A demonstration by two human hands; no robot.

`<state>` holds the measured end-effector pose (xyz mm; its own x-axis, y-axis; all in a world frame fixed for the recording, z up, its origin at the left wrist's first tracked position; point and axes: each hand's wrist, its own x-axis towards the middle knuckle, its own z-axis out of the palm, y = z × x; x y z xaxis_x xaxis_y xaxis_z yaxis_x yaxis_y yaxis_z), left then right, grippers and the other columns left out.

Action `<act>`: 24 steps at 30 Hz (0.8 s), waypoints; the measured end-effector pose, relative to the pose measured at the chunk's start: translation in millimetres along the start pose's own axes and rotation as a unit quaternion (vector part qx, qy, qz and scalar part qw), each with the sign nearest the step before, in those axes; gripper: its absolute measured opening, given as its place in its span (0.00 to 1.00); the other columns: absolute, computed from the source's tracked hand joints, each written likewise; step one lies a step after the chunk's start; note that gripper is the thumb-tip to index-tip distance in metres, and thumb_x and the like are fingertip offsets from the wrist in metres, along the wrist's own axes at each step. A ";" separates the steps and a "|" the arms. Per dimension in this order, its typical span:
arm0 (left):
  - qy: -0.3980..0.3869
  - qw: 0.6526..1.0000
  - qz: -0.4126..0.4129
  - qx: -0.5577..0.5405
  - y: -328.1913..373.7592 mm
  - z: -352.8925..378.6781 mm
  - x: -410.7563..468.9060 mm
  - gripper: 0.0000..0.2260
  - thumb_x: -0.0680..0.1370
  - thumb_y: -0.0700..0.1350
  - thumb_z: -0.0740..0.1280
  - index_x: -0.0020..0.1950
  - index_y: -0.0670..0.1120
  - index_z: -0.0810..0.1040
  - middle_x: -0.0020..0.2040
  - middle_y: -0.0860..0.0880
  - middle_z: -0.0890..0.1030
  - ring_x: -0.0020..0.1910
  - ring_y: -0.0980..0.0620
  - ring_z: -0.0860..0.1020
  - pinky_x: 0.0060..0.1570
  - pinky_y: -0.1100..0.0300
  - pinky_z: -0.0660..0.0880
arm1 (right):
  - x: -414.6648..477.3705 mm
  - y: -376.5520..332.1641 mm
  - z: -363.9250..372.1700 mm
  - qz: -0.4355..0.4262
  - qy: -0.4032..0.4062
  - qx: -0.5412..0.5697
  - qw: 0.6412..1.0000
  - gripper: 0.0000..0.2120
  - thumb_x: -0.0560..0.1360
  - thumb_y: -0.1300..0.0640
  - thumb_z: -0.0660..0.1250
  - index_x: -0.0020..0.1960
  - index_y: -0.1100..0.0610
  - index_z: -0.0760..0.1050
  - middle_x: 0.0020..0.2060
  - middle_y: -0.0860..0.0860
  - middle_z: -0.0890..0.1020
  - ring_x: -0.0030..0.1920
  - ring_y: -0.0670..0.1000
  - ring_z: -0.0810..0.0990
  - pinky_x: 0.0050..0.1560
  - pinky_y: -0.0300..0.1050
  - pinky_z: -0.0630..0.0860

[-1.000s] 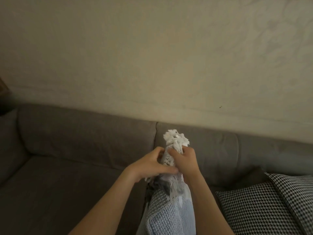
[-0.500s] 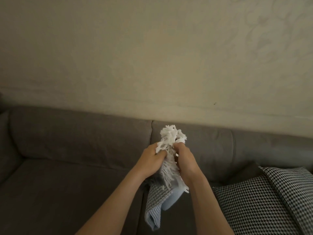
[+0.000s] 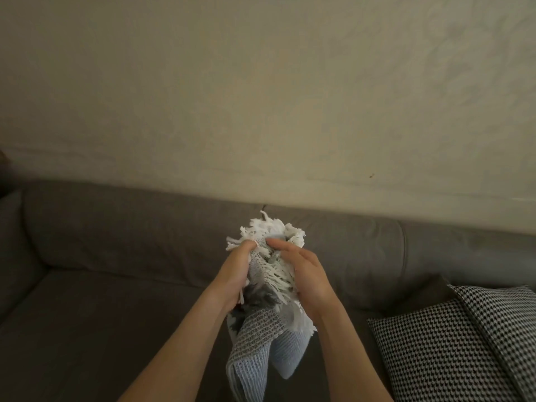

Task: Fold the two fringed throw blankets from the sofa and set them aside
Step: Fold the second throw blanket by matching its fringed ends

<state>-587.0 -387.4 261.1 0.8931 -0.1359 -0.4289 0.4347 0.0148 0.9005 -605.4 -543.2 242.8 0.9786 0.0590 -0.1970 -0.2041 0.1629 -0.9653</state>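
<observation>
Spread slightly apart since half a second ago, white fringe (image 3: 271, 232) fanned wider above the knuckles; left hand (image 3: 236, 275) clenched round the bunched end of the blue-grey blanket (image 3: 255, 346), right hand (image 3: 306, 275) curled on the same bundle, gripping it; hung between the forearms above the sofa (image 3: 116, 314) seat, left of the houndstooth cushion (image 3: 464, 352). Judged mid-fold, fringed ends being matched; next calls for sliding both hands to the corners, levelling edges before halving.

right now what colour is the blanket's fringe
The blanket has a white fringe; best in head view.
</observation>
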 end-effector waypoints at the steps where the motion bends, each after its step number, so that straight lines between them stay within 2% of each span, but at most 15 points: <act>1: -0.003 1.000 -0.005 -0.024 -2.0 -3.0 0.9 0.21 0.85 0.51 0.56 0.56 0.40 0.84 0.53 0.39 0.87 0.50 0.43 0.86 0.52 0.51 0.79 | 0.4 2.6 0.4 0.000 0.001 0.011 1.000 0.17 0.85 0.60 0.60 0.64 0.51 0.85 0.62 0.52 0.86 0.65 0.54 0.84 0.72 0.60 0.76; 3: -0.015 0.998 -0.011 -0.063 -4.7 -6.7 3.5 0.21 0.83 0.51 0.58 0.56 0.39 0.85 0.53 0.36 0.85 0.51 0.39 0.83 0.56 0.46 0.78 | -0.1 4.9 2.3 -0.001 -0.007 0.026 1.000 0.17 0.85 0.60 0.61 0.65 0.49 0.84 0.60 0.61 0.86 0.60 0.61 0.85 0.68 0.61 0.78; 4: -0.021 0.997 -0.018 -0.067 -4.5 -6.9 2.9 0.20 0.83 0.50 0.58 0.54 0.39 0.85 0.50 0.38 0.86 0.49 0.40 0.84 0.54 0.46 0.79 | -0.1 5.7 3.9 -0.005 -0.012 0.022 1.000 0.17 0.83 0.59 0.62 0.65 0.48 0.84 0.57 0.67 0.85 0.54 0.66 0.84 0.64 0.61 0.78; 5: -0.022 0.998 -0.018 -0.058 -4.7 -6.3 3.3 0.18 0.83 0.51 0.60 0.52 0.41 0.85 0.46 0.41 0.87 0.46 0.42 0.85 0.51 0.48 0.79 | 0.9 6.5 4.7 -0.008 -0.013 0.011 1.000 0.17 0.81 0.58 0.64 0.65 0.46 0.84 0.52 0.71 0.83 0.47 0.65 0.80 0.57 0.59 0.77; 7: -0.016 1.000 0.008 -0.004 -3.1 -2.8 0.9 0.13 0.84 0.51 0.65 0.54 0.44 0.85 0.45 0.44 0.88 0.45 0.45 0.88 0.48 0.52 0.80 | 1.4 6.0 6.3 -0.018 -0.009 -0.014 1.000 0.18 0.79 0.60 0.67 0.63 0.45 0.85 0.44 0.66 0.82 0.42 0.61 0.75 0.49 0.56 0.74; 9: -0.011 0.999 0.030 0.025 -2.6 -1.8 -0.3 0.10 0.84 0.48 0.68 0.61 0.46 0.84 0.50 0.45 0.89 0.51 0.46 0.88 0.50 0.52 0.83 | -0.1 4.5 5.6 -0.024 0.002 -0.013 1.000 0.19 0.79 0.66 0.66 0.61 0.47 0.85 0.46 0.58 0.87 0.42 0.59 0.83 0.48 0.52 0.81; 11: 0.003 0.999 0.028 0.039 -2.0 -5.4 -0.5 0.09 0.84 0.44 0.68 0.63 0.45 0.82 0.49 0.47 0.89 0.50 0.48 0.88 0.48 0.53 0.83 | -1.4 4.7 3.0 -0.027 0.008 -0.013 1.000 0.19 0.80 0.67 0.67 0.62 0.48 0.85 0.46 0.57 0.88 0.43 0.60 0.85 0.49 0.56 0.84; 12: 0.009 0.999 0.020 0.049 -0.8 -8.1 0.4 0.08 0.83 0.41 0.68 0.62 0.43 0.81 0.47 0.48 0.89 0.49 0.49 0.88 0.47 0.54 0.82 | -1.5 4.9 0.9 -0.031 0.012 -0.023 0.999 0.19 0.80 0.66 0.67 0.63 0.47 0.84 0.42 0.58 0.86 0.37 0.61 0.80 0.42 0.58 0.81; 14: -0.005 0.997 0.002 0.075 0.5 -12.7 1.5 0.06 0.83 0.37 0.66 0.58 0.41 0.81 0.43 0.51 0.89 0.46 0.51 0.88 0.45 0.56 0.82 | 1.1 8.3 -5.0 -0.048 0.037 -0.059 0.996 0.20 0.81 0.65 0.65 0.65 0.45 0.83 0.34 0.58 0.77 0.30 0.56 0.67 0.32 0.50 0.70; 16: -0.038 0.994 -0.015 0.097 3.7 -16.7 -0.4 0.08 0.83 0.33 0.64 0.52 0.41 0.82 0.41 0.50 0.89 0.43 0.53 0.88 0.43 0.58 0.83 | 2.5 9.8 -10.9 -0.069 0.057 -0.094 0.991 0.22 0.82 0.66 0.60 0.67 0.46 0.80 0.30 0.54 0.72 0.26 0.49 0.63 0.26 0.41 0.64; 19: -0.083 0.990 -0.016 0.114 7.5 -24.2 -1.2 0.10 0.83 0.30 0.63 0.53 0.40 0.83 0.46 0.45 0.89 0.47 0.49 0.88 0.47 0.56 0.85 | 0.6 5.0 -18.7 -0.097 0.075 -0.141 0.982 0.22 0.83 0.68 0.57 0.69 0.49 0.78 0.25 0.46 0.68 0.24 0.44 0.61 0.24 0.37 0.61; 21: -0.107 0.987 -0.008 0.123 7.4 -26.7 0.8 0.12 0.83 0.29 0.62 0.57 0.40 0.83 0.51 0.42 0.89 0.51 0.45 0.88 0.54 0.50 0.84 | 4.7 3.2 -17.9 -0.118 0.096 -0.183 0.971 0.21 0.83 0.69 0.57 0.68 0.52 0.78 0.28 0.42 0.75 0.24 0.41 0.64 0.27 0.34 0.64; 22: -0.117 0.984 -0.002 0.133 7.1 -26.0 1.7 0.14 0.82 0.29 0.63 0.61 0.40 0.83 0.54 0.41 0.88 0.55 0.42 0.87 0.59 0.46 0.83 | 7.7 3.1 -12.5 -0.129 0.107 -0.215 0.962 0.21 0.83 0.68 0.58 0.68 0.52 0.79 0.36 0.42 0.81 0.28 0.39 0.69 0.31 0.32 0.68; 23: -0.124 0.982 0.003 0.141 5.9 -23.2 2.8 0.15 0.81 0.30 0.64 0.63 0.42 0.83 0.56 0.39 0.88 0.58 0.40 0.86 0.62 0.41 0.81 | 9.1 3.2 -5.5 -0.136 0.115 -0.253 0.951 0.22 0.82 0.68 0.58 0.68 0.51 0.80 0.47 0.44 0.83 0.35 0.38 0.74 0.39 0.32 0.74; 24: -0.125 0.981 0.008 0.148 4.5 -19.6 3.5 0.17 0.80 0.30 0.64 0.65 0.44 0.82 0.58 0.38 0.87 0.59 0.38 0.86 0.64 0.37 0.80 | 9.7 4.2 2.8 -0.139 0.120 -0.284 0.941 0.22 0.81 0.68 0.59 0.69 0.50 0.79 0.56 0.46 0.81 0.45 0.37 0.77 0.50 0.35 0.77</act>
<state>-579.6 -368.4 262.3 0.8270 -0.3764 -0.4175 0.3355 -0.2653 0.9039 -596.8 -539.2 237.3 0.9836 -0.1438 0.1088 0.0396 -0.4167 -0.9082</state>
